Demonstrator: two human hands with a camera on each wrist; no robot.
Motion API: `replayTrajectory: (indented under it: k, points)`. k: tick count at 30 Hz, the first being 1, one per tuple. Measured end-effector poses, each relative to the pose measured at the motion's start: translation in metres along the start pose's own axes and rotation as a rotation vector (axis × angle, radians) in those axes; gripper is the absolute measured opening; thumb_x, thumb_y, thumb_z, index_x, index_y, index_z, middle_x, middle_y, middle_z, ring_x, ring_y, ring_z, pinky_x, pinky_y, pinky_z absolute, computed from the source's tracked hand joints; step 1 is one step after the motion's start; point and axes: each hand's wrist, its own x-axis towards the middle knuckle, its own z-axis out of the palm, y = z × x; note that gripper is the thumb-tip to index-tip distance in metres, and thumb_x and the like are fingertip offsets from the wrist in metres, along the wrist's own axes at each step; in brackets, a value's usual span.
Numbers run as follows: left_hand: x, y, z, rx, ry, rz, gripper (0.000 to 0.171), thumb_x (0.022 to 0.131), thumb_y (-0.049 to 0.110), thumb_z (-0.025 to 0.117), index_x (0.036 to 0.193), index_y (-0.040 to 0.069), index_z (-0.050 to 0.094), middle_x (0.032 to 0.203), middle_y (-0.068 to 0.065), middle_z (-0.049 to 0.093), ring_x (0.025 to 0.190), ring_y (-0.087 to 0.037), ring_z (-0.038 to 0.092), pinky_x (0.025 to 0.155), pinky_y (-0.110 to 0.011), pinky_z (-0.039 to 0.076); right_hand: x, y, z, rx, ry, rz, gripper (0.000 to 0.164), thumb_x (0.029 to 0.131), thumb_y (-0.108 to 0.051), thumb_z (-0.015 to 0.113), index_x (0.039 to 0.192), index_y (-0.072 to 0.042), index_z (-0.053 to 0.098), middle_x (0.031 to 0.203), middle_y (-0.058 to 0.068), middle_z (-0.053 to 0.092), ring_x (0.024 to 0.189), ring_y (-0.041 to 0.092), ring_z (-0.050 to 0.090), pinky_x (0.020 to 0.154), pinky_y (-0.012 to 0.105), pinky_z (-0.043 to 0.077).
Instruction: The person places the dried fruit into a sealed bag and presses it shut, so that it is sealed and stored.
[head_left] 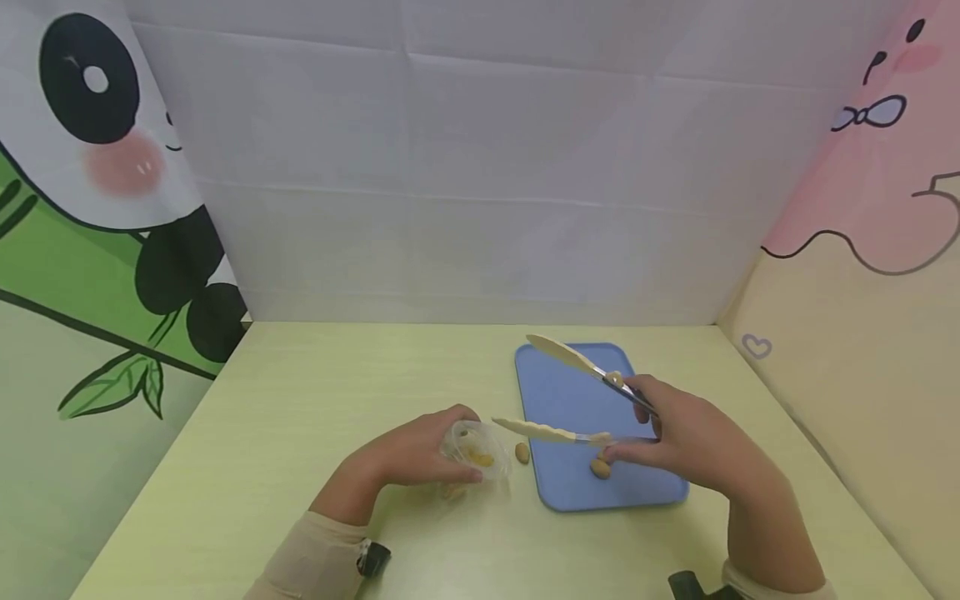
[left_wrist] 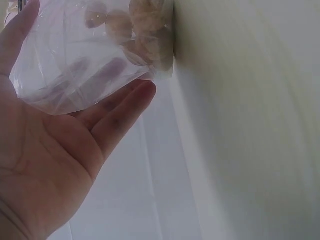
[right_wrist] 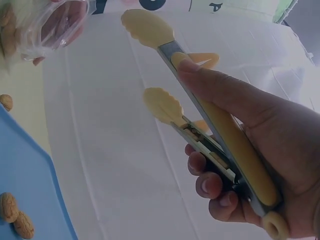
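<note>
Left hand (head_left: 420, 450) grips tub (left_wrist: 55, 47); right hand (head_left: 693, 433) pinches tongs (right_wrist: 245, 160), tips spread; two nuts (head_left: 600, 468) on tray (head_left: 570, 492), one nut (head_left: 522, 452) beside.

From my distant seat I saw two bare hands, the left hand (head_left: 427, 450) and the right hand (head_left: 693, 433), with short nails on the right one's fingertips (right_wrist: 227, 199). I noted a plain beige left sleeve (head_left: 309, 557) ending in a straight cuff, and a right sleeve (head_left: 753, 588) of similar colour, mostly cropped off. I made out a small, blocky black unit (head_left: 373, 559) at the left cuff and a dark, angular fitting (head_left: 686, 586) near the right.
</note>
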Motion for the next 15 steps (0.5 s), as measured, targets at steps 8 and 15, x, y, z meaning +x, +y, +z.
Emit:
replayTrajectory:
  k: [8, 15]
  points:
    - [-0.001, 0.001, -0.001, -0.003, 0.018, -0.006, 0.065, 0.076, 0.061, 0.074, 0.127, 0.032, 0.047, 0.108, 0.002, 0.064, 0.091, -0.011, 0.058, 0.079, -0.032, 0.047, -0.005, 0.01, -0.01, -0.027, 0.019, 0.021, 0.057, 0.074, -0.068, 0.071, 0.105, -0.025, 0.049, 0.082, -0.008, 0.049, 0.057, 0.006, 0.041, 0.052, 0.025, 0.037]
    - [-0.002, -0.001, -0.004, -0.114, 0.047, 0.018, 0.061, 0.077, 0.057, 0.076, 0.126, 0.035, 0.048, 0.116, 0.003, 0.064, 0.097, -0.012, 0.06, 0.085, -0.036, 0.047, -0.006, 0.017, -0.014, -0.046, 0.027, 0.019, 0.059, 0.075, -0.068, 0.07, 0.109, -0.024, 0.049, 0.082, -0.006, 0.049, 0.061, 0.007, 0.043, 0.055, 0.025, 0.038]
